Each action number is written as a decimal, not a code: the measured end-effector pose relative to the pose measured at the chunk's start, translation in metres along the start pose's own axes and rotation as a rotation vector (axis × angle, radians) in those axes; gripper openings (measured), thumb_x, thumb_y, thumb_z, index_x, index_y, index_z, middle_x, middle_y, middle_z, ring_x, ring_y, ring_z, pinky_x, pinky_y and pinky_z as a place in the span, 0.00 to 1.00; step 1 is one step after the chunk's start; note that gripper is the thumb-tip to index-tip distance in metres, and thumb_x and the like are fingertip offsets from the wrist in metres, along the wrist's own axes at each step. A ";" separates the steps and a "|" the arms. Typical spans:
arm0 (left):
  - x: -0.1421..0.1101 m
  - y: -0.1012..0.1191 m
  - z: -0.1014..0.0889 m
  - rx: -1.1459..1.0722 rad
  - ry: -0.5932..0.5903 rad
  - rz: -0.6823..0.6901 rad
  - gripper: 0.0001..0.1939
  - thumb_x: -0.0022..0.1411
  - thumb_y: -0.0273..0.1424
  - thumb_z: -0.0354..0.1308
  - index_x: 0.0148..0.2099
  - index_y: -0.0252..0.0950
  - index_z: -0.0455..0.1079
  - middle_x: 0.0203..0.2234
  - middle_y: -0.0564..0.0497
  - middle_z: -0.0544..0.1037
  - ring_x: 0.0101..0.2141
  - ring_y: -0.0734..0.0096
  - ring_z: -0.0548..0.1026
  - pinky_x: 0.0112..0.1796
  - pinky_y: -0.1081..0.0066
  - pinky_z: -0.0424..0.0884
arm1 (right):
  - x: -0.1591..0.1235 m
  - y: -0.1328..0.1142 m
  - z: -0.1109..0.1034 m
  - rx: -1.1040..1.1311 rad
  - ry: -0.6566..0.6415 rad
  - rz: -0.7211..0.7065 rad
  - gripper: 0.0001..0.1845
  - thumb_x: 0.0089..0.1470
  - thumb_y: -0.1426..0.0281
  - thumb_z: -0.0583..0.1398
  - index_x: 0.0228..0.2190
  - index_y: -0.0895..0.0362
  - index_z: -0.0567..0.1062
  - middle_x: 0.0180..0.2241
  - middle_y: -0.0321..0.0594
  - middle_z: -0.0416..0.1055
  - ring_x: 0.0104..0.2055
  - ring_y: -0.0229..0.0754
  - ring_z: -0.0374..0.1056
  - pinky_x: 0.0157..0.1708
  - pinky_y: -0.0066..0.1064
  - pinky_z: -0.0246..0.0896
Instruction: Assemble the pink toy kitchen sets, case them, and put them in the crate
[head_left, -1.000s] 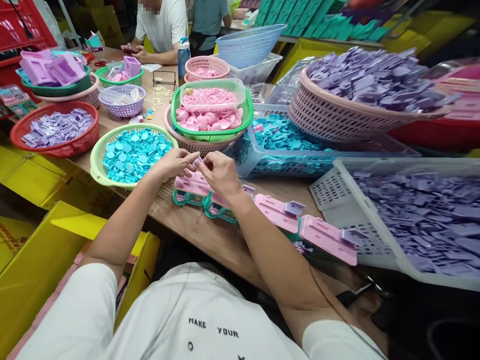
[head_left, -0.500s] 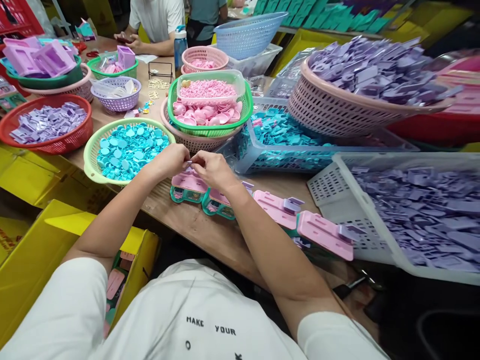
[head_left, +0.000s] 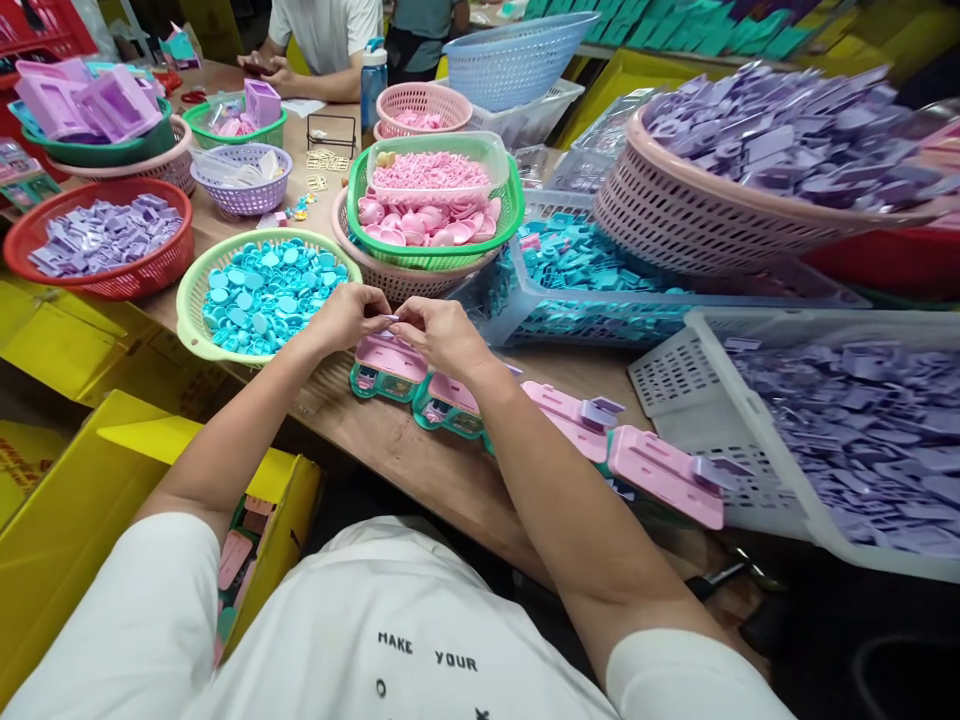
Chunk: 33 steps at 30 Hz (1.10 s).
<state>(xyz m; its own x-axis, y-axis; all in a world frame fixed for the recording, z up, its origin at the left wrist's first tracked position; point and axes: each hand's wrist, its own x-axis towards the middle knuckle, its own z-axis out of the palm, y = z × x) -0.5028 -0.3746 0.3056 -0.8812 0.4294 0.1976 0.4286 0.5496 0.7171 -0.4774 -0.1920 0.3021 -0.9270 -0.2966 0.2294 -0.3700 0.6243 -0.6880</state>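
Near the edge of a brown wooden table (head_left: 375,440), the left hand (head_left: 345,320) and right hand (head_left: 444,335) meet fingertip to fingertip, both pinching a small lavender piece (head_left: 391,318) at the leftmost of a row of pink-topped toys (head_left: 562,412); whether it touches that toy cannot be told. Around them crowd a lime basket (head_left: 193,330) of blue parts, a red basket (head_left: 124,283) of purple ones, and, to the right, a whitish crate (head_left: 750,440) heaped with purple pieces. Beyond, a person in a white shirt (head_left: 328,40) is near a blue bottle (head_left: 373,88), while yellow boxes (head_left: 67,530) stand below the table's left side.
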 end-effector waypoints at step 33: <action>0.005 0.019 0.023 0.097 -0.173 0.058 0.12 0.60 0.42 0.56 0.34 0.39 0.69 0.29 0.52 0.76 0.34 0.66 0.72 0.39 0.69 0.68 | 0.009 0.015 -0.076 -0.314 -0.116 0.040 0.07 0.59 0.69 0.60 0.38 0.54 0.79 0.38 0.36 0.79 0.38 0.37 0.71 0.37 0.24 0.59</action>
<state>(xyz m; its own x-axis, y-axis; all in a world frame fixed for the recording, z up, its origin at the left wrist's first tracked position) -0.4946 -0.3461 0.3047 -0.8109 0.5743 0.1126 0.5019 0.5835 0.6384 -0.4961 -0.1304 0.3456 -0.9350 -0.3359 0.1142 -0.3504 0.8240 -0.4452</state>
